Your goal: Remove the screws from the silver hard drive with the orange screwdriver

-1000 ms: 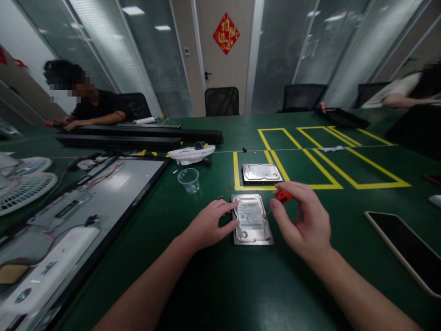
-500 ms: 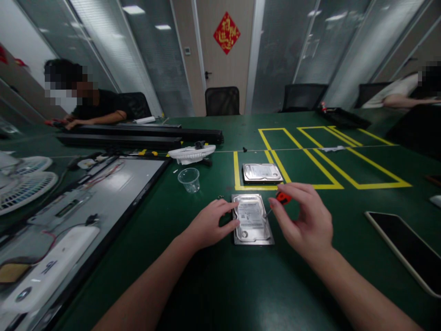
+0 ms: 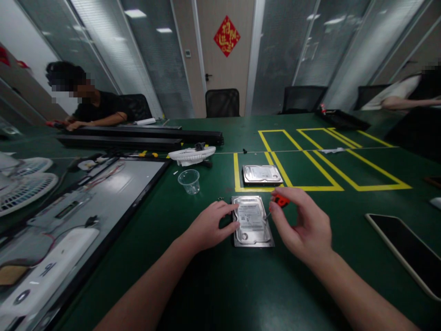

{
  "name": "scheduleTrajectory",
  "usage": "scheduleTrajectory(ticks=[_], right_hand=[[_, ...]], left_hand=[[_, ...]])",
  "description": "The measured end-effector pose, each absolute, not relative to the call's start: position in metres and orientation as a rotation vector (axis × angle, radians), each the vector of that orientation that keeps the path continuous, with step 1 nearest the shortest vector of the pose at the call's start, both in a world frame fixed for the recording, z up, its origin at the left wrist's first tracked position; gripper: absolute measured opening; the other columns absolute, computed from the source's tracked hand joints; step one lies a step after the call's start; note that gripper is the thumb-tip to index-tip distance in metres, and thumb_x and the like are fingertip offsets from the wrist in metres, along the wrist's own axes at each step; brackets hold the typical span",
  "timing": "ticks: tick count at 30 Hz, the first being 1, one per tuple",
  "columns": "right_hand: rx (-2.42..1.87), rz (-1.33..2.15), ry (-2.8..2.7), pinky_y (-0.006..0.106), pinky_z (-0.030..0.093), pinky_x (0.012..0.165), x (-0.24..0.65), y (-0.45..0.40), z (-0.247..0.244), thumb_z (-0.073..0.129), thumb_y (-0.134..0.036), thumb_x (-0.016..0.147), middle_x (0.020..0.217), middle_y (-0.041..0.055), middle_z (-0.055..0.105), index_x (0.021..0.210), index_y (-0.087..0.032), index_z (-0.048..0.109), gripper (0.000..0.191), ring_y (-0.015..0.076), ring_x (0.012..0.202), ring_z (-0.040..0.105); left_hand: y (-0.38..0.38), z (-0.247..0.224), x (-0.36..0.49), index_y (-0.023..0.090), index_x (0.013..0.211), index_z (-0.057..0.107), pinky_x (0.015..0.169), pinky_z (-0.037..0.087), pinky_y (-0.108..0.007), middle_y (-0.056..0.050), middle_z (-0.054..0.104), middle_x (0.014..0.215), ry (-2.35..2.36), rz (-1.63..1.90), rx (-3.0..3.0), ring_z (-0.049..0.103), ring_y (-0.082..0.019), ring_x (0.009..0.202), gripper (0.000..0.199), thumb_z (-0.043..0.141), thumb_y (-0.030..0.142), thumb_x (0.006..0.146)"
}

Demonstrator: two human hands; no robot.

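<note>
"Near side of the green table (image 3: 213, 285), so what are those two hands up to?"

"Left hand (image 3: 211, 224) is loose, finger and thumb spread, tips resting on the left edge of a hard drive (image 3: 248, 233). Drive's flat, label up, between the hands. Right hand (image 3: 306, 225) has a red screwdriver (image 3: 281, 200) pinched in its fingertips, shaft slanting down to the drive's right edge. Can't tell if the tip is seated in a screw, the fingers and glare hide too much."

"Any tips?"

"Imo, get the shaft straight in line with the screw, since a tilted bit could slip and chew up the head. Push down first, then turn slowly. Left fingertips should bear lightly but evenly so the drive doesn't spin, and well out of the bit's path."

"And those specks by its far left corner?"

"Small bits (image 3: 220, 199), maybe screws, too tiny to be sure. The clear cup (image 3: 189, 181) past them looks handy for loose stuff. Second drive (image 3: 262, 174) sits beyond the first, by the yellow tape (image 3: 237, 172). Further off, long black bars (image 3: 144, 138), then a person (image 3: 101, 108) at the far side."
</note>
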State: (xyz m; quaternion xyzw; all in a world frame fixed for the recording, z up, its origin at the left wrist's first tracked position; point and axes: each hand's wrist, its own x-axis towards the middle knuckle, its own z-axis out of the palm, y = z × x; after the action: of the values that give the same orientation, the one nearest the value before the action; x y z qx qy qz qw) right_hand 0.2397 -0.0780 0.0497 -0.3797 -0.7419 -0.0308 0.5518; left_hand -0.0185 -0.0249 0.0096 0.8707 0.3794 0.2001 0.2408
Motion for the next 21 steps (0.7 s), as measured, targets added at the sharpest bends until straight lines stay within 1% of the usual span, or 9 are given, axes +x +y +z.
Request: scheduleTrajectory(ticks=[13, 17, 21], right_hand=[[-0.905, -0.013, -1.743, 0.044, 0.062, 0.092, 0.2405, -0.0775, 0.0451, 0.069, -0.007, 0.092, 0.115, 0.0087, 0.074, 0.136, -0.023, 0.063, 0.048, 0.0245, 0.103, 0.074], [-0.904, -0.049, -1.757, 0.045, 0.062, 0.091, 0.2403, -0.0759, 0.0474, 0.072, -0.009, 0.092, 0.114, 0.0082, 0.075, 0.136, -0.025, 0.064, 0.048, 0.0250, 0.102, 0.074], [-0.896, -0.147, -1.761, 0.043, 0.063, 0.086, 0.2397, -0.0743, 0.0495, 0.076, -0.009, 0.092, 0.113, 0.0084, 0.073, 0.133, -0.025, 0.066, 0.046, 0.0246, 0.100, 0.073]], left_hand=[[-0.0254, 0.0104, -0.0178, 0.021, 0.149, 0.060, 0.100, 0.052, -0.045, -0.011, 0.069, 0.126, 1.043, 0.548, 2.385, 0.063, -0.027, 0.112, 0.051, 0.068, 0.036, 0.102], [-0.0254, 0.0115, -0.0177, 0.022, 0.150, 0.059, 0.100, 0.053, -0.045, -0.011, 0.069, 0.127, 1.044, 0.547, 2.377, 0.063, -0.027, 0.111, 0.052, 0.067, 0.037, 0.102], [-0.0252, 0.0111, -0.0177, 0.022, 0.150, 0.059, 0.099, 0.053, -0.045, -0.011, 0.068, 0.127, 1.045, 0.552, 2.378, 0.063, -0.027, 0.112, 0.051, 0.067, 0.038, 0.102]])
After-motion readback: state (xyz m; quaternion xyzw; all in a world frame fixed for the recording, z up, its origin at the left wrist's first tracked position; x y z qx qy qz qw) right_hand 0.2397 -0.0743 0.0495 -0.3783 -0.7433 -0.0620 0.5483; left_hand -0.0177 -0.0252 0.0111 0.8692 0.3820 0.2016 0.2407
